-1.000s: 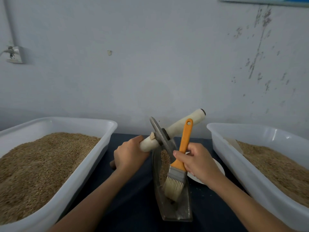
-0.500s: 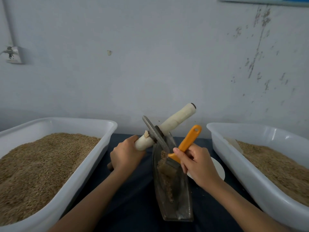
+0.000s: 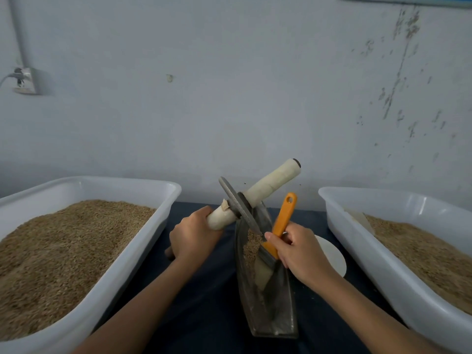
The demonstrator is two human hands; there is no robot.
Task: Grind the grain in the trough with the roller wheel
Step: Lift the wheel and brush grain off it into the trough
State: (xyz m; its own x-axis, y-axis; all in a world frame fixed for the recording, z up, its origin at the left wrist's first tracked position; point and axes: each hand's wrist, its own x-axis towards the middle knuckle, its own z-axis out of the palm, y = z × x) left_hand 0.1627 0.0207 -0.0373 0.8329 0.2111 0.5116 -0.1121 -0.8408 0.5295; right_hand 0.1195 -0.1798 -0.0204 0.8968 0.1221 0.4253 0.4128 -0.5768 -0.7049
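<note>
The left hand [image 3: 192, 236] gripped the roller wheel [image 3: 239, 208] tilted above the trough [image 3: 281, 312], while the right hand [image 3: 297, 251] held a brush [image 3: 274, 241] in the grain [image 3: 251, 247].

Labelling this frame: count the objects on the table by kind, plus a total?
White tubs of grain: 2
Metal trough: 1
Roller wheel: 1
Orange-handled brush: 1
White plate: 1
Total: 6
</note>
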